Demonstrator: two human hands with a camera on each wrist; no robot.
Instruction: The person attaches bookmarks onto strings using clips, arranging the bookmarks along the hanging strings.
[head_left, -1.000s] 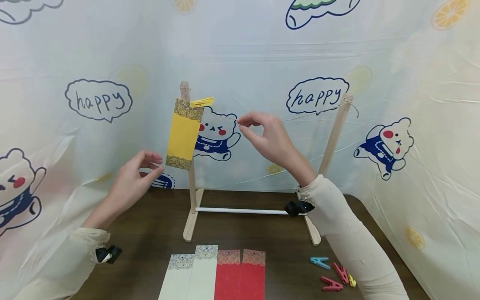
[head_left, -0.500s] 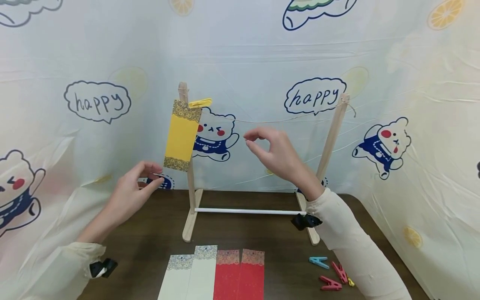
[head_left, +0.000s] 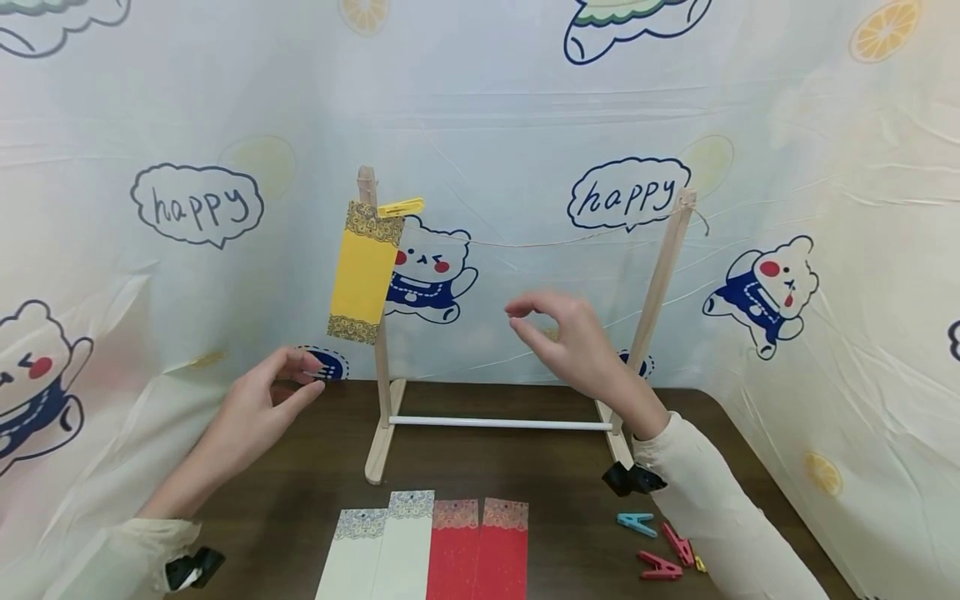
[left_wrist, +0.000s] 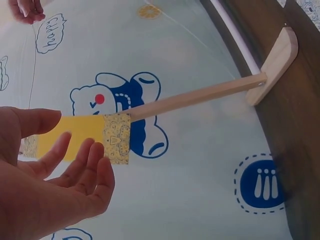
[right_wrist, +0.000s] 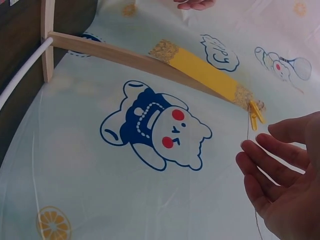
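Note:
A yellow card (head_left: 363,275) with patterned bands at top and bottom hangs at the left post of a wooden stand (head_left: 383,367). A yellow clothespin (head_left: 401,207) grips its upper edge on a thin string (head_left: 525,245) that runs to the right post. My left hand (head_left: 262,408), fingers loosely bent, is in the air below and left of the card, holding nothing. To the right, beneath the string, my right hand (head_left: 573,342) is also bare, thumb and fingers bent toward each other with a gap. The right wrist view shows the clothespin (right_wrist: 255,115) at the card's end.
Two white cards (head_left: 405,546) and two red cards (head_left: 504,550) lie side by side on the dark table (head_left: 570,517) at the front. Blue (head_left: 637,523), pink (head_left: 660,566) and yellow clothespins (head_left: 701,564) lie to the right, near my sleeve. A white rod (head_left: 502,423) joins the stand's feet.
Both hands have moved down, away from the card and the string; the right hand has also gone to the right. The yellow card and its clothespin stay hanging in place.

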